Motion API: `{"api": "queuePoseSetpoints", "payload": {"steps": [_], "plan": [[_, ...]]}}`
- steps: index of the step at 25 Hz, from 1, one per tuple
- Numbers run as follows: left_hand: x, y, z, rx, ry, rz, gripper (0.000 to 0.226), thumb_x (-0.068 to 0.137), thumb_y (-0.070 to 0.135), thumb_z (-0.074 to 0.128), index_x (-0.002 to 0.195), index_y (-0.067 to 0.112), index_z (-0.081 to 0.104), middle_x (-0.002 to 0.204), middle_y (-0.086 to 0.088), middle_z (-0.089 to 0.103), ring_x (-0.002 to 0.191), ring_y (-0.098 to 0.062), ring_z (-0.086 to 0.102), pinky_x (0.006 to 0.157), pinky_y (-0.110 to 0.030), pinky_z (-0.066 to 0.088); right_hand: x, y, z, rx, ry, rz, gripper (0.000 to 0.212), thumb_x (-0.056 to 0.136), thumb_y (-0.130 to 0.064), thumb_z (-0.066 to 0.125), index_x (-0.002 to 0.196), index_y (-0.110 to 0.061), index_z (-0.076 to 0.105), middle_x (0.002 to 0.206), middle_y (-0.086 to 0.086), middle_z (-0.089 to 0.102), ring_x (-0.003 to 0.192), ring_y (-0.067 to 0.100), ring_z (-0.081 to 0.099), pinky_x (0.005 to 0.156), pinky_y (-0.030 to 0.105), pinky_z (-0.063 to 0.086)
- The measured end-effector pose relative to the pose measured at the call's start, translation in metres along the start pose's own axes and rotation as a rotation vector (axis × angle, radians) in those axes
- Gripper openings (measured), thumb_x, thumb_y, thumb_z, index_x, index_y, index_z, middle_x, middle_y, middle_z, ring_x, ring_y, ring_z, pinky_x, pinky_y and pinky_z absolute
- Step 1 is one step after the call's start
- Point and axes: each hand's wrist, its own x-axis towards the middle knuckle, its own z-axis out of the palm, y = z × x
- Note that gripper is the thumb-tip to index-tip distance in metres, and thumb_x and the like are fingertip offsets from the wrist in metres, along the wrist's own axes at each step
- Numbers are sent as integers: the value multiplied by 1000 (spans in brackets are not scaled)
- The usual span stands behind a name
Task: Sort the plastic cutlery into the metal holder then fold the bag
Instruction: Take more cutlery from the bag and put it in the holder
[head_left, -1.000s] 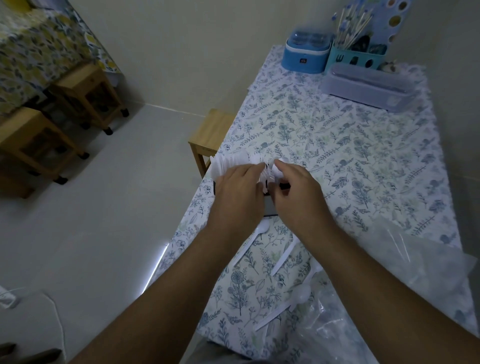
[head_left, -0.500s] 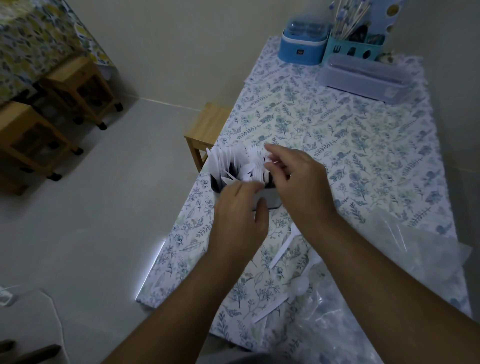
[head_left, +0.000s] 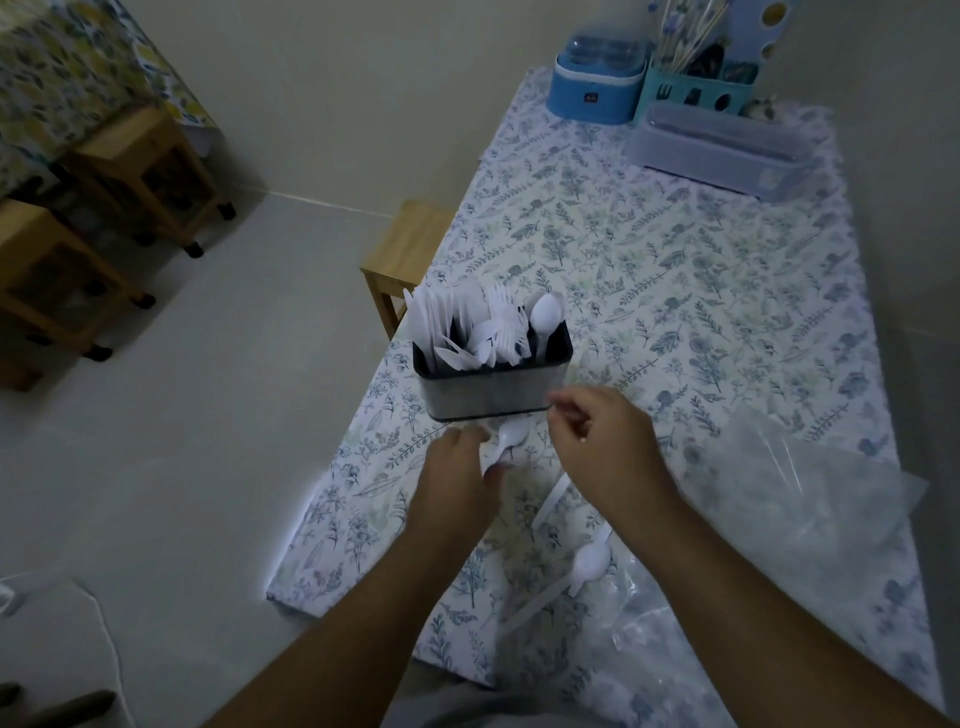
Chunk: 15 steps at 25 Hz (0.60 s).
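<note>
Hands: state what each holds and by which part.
Left hand grips a white plastic spoon by its handle, bowl toward the holder. Right hand holds nothing visible.

This looks like a room in a home, set up for eating. A table (head_left: 675, 291) under a floral cloth stands against a plain wall. At the table's far end sit a blue box (head_left: 597, 83), a teal caddy (head_left: 698, 93) of sticks and a lidded tray (head_left: 722, 150). A wooden stool (head_left: 410, 249) is tucked at the table's left side (wooden carts (head_left: 145, 171) stand further left).
</note>
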Motion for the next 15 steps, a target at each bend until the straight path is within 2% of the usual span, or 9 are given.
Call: {"api": "queuePoseSetpoints", "payload": {"steps": [2, 4, 6, 8, 10, 11, 13, 15], "plan": [[-4, -23, 20, 97, -135, -103, 20, 94, 20, 63, 112, 14, 60, 110, -5, 62, 96, -17, 52, 75, -25, 41, -23, 21, 4, 52, -91, 172, 23, 97, -19, 63, 117, -19, 74, 103, -2, 73, 86, 2, 64, 75, 11, 49], [-8, -28, 23, 145, -139, -144, 8, 98, 17, 55, 100, 13, 60, 99, -7, 63, 83, -16, 52, 66, -26, 39, -43, 42, 8, 77, -154, 293, 23, 97, -20, 63, 117, -21, 74, 104, -4, 75, 88, -2, 64, 75, 8, 48], [-16, -18, 19, 44, -121, -134, 15, 100, 14, 49, 94, 13, 63, 89, -4, 65, 73, -13, 54, 60, -24, 40, -59, 57, 12, 191, -200, 410, 23, 96, -24, 65, 117, -24, 72, 107, -4, 75, 92, 2, 67, 84, 20, 57], [-30, 4, 16, -157, -239, -35, 15, 100, 15, 54, 97, 15, 69, 85, 3, 67, 71, -6, 59, 61, -16, 45, -69, 61, 16, 501, -227, 599, 19, 95, -28, 68, 114, -26, 68, 107, 1, 76, 95, 13, 73, 92, 37, 60], [-40, 28, 22, -243, -446, 133, 15, 98, 20, 59, 97, 17, 74, 84, 5, 70, 72, -5, 63, 65, -13, 48, -75, 64, 14, 676, -165, 687, 11, 97, -26, 67, 103, -19, 72, 98, 8, 79, 92, 22, 76, 89, 42, 61], [-40, 37, 29, -224, -466, 195, 15, 96, 22, 61, 94, 18, 75, 81, 6, 70, 70, -5, 63, 64, -14, 48, -77, 67, 10, 694, -92, 710, 11, 98, -23, 65, 100, -17, 74, 92, 8, 79, 88, 24, 75, 84, 41, 62], [-25, 44, 48, -184, -304, 164, 13, 94, 24, 63, 91, 17, 73, 81, 4, 67, 71, -9, 61, 65, -21, 49, -82, 74, -4, 745, 41, 757, 15, 101, -15, 59, 99, -11, 73, 78, 8, 71, 75, 26, 67, 70, 37, 58], [-8, 47, 62, -94, -173, 109, 11, 91, 21, 66, 99, 13, 66, 92, -1, 63, 83, -16, 59, 71, -27, 48, -88, 78, -18, 786, 78, 804, 20, 104, -13, 52, 96, -8, 69, 78, 11, 57, 70, 23, 53, 64, 33, 50]]}}
